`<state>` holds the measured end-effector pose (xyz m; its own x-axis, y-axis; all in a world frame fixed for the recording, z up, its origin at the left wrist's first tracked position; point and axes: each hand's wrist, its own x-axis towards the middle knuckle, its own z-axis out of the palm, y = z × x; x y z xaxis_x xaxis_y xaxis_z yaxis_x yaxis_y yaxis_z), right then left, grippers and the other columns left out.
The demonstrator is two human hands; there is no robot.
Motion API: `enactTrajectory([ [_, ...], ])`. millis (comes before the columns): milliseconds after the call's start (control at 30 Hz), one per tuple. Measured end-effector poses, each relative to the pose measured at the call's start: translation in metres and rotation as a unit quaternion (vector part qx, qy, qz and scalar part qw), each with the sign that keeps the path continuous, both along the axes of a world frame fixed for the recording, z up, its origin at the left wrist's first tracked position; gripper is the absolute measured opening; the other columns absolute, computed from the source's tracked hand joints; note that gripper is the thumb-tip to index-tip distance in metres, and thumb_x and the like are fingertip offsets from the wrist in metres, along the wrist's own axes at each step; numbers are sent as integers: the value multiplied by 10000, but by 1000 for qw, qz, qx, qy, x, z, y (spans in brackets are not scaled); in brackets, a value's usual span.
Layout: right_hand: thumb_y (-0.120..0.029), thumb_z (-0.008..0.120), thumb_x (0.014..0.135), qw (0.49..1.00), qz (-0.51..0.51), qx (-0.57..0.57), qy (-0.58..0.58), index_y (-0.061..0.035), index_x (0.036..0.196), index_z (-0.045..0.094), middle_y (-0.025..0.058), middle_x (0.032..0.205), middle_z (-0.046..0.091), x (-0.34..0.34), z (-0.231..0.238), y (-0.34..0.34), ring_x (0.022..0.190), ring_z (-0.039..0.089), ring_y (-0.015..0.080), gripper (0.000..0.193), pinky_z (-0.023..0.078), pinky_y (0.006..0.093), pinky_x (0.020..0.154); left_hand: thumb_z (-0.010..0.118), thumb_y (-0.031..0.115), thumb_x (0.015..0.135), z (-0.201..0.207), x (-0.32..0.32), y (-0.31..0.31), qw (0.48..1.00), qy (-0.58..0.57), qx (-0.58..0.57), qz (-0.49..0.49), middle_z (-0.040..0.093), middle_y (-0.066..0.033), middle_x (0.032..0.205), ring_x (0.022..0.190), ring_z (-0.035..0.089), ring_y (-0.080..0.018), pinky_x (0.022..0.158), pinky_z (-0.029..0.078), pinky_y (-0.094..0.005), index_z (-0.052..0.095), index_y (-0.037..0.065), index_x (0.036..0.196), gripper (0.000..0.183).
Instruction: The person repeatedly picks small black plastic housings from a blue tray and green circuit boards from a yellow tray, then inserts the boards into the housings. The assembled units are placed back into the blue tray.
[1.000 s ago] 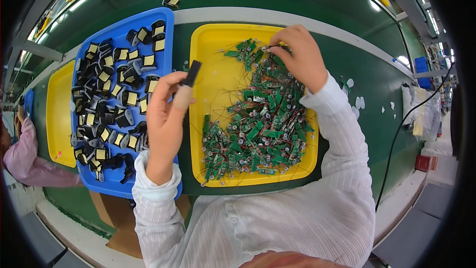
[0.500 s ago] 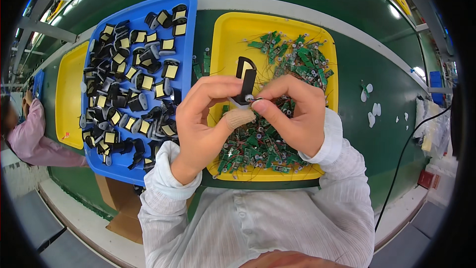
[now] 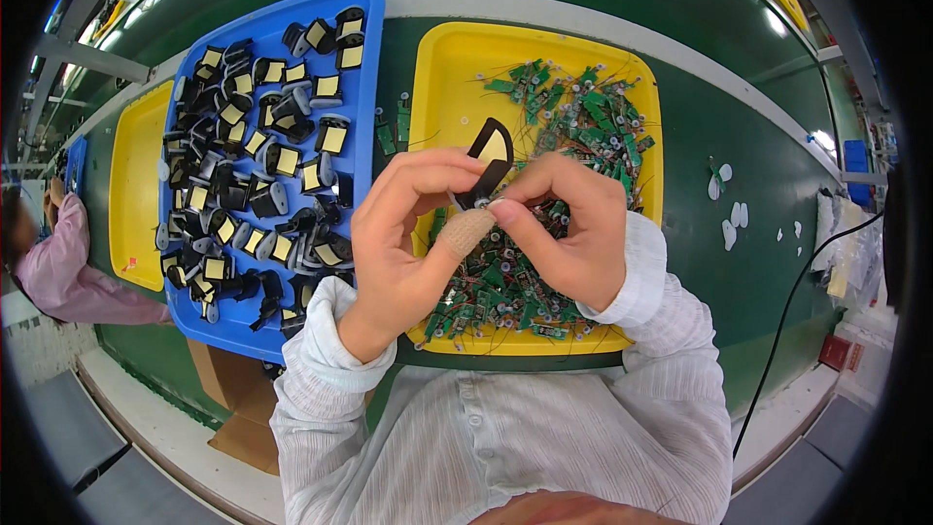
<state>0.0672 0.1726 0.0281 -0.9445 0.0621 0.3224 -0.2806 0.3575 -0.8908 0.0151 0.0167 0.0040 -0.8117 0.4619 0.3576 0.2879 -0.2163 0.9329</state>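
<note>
My left hand (image 3: 403, 243) is closed on a black plastic housing (image 3: 495, 148) with a pale yellow pad on its curved end, held tilted above the yellow tray. A tan finger cover wraps the left thumb. Pressed against the housing's lower end, my right hand (image 3: 573, 233) pinches something too small and hidden to name. A small round whitish part (image 3: 482, 201) shows between the fingertips. Below both hands, the yellow tray (image 3: 452, 63) carries a heap of green circuit boards (image 3: 595, 112) with thin wires and small round pieces.
On the left stands a blue tray (image 3: 363, 151) full of similar black and grey housings (image 3: 285, 160). Past it are another yellow tray (image 3: 136, 194) and a co-worker's pink sleeve (image 3: 83, 262). White oval pieces (image 3: 729, 233) and a black cable (image 3: 777, 340) lie to the right.
The housing has turned in my left hand, so its upper end leans right and more of the yellow pad shows. My right hand has shifted slightly left and stays at its lower end.
</note>
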Motion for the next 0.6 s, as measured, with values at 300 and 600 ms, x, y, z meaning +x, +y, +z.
enactTrajectory([
  [300,-15,673,708,996,-15,12,87,-17,762,580,86,693,597,3,-3,4,587,579,206,107,449,280,526,675,40,733,2,2,4,1000,-7,5,-11,543,-119,1023,908,561,-179,752,463,-274,558,-14,968,268],
  [600,-7,677,688,994,-21,44,103,-22,723,583,85,651,586,-1,-2,5,561,563,222,101,432,291,508,710,51,693,1,1,4,1000,4,-1,16,559,-120,1009,915,566,-192,766,464,-282,582,-10,937,282],
])
